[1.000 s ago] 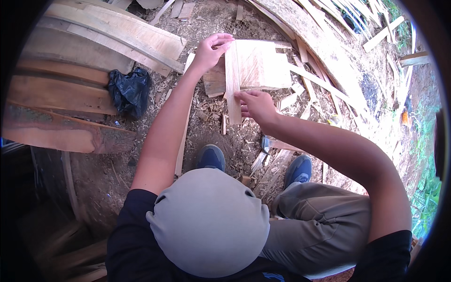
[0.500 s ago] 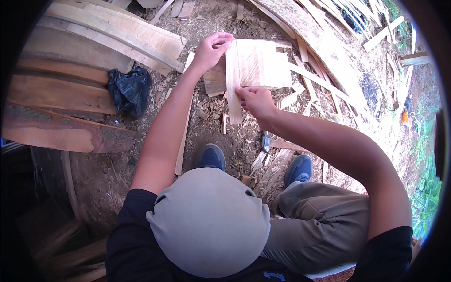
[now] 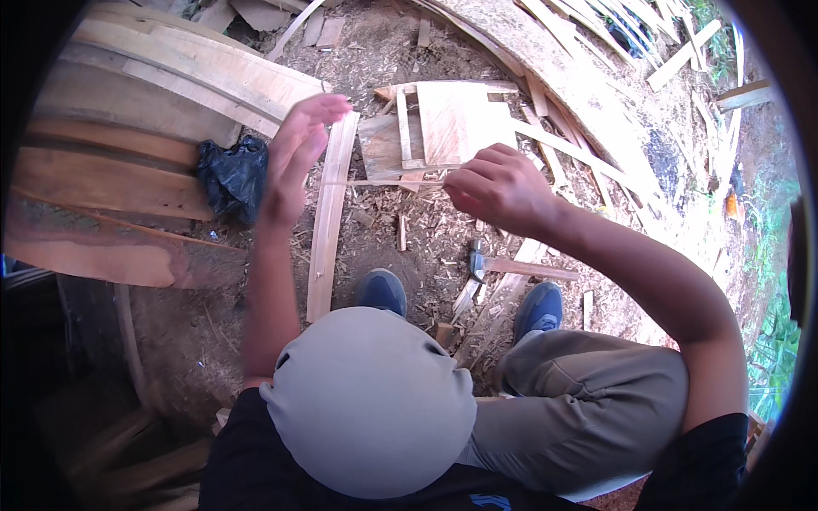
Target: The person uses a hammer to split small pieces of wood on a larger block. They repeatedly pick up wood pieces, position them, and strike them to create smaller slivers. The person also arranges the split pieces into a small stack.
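Note:
In my right hand [image 3: 498, 189] is a thin wooden strip [image 3: 383, 182], pinched at one end and held nearly level, its narrow edge showing. My left hand [image 3: 302, 153] is raised near the strip's other end, blurred, its fingers stretched out and apart; whether it touches the strip I cannot tell. Just beyond the hands lies a pale wooden panel [image 3: 452, 123] on the ground. A narrow gap framed by slats runs along its left side. Under that corner sits a darker board [image 3: 381, 143].
A hammer [image 3: 477, 260] lies between my shoes [image 3: 539, 308]. One long plank [image 3: 328, 247] stretches along the ground on the left. Farther left are stacked boards [image 3: 111, 170] and a black plastic bag [image 3: 232, 179]. A large curved slab [image 3: 562, 102] rises at the right among wood shavings and offcuts.
The strip has been lifted off the panel's left side and turned crosswise, uncovering the gap. My left hand has let go of the panel's far edge and moved left and nearer.

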`<state>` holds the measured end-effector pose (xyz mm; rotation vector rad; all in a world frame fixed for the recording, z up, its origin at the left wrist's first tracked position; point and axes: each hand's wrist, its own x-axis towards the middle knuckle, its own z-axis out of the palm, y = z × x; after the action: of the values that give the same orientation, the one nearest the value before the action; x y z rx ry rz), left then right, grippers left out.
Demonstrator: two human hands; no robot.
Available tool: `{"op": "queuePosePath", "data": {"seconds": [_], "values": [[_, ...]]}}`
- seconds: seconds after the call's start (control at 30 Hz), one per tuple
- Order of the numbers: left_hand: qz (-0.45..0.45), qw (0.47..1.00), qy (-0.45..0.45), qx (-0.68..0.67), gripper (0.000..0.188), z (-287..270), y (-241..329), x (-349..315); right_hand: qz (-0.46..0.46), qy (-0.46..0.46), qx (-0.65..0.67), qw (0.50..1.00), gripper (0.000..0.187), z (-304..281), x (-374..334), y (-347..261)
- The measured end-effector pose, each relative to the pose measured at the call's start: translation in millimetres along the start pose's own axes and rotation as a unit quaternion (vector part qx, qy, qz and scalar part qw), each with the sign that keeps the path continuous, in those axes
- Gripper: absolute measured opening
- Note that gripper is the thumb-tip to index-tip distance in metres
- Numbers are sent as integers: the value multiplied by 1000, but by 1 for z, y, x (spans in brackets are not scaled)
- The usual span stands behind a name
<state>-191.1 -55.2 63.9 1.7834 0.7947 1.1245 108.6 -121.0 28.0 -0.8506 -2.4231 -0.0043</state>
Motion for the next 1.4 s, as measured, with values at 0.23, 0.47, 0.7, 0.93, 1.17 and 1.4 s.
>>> {"op": "queuePosePath", "data": {"seconds": [0.23,0.47,0.7,0.93,1.17,1.4], "values": [[-209,931,-277,108,54,54,22,-1,-199,54,-150,967,21,-48,-16,5],[-369,858,-343,-103,33,123,30,-2,-185,53,-172,966,23,-65,-41,-7],[-421,808,-382,-156,27,153,14,-17,-169,38,-118,978,14,-49,-77,-11],[-490,761,-377,-196,31,158,11,-27,-170,58,-109,978,16,-38,-88,-14],[-464,786,-313,-262,23,165,-11,-41,-131,17,-136,982,17,-39,-84,-6],[-460,814,-286,-211,19,158,-32,-61,-55,77,-32,995,37,-39,-109,0]]}}
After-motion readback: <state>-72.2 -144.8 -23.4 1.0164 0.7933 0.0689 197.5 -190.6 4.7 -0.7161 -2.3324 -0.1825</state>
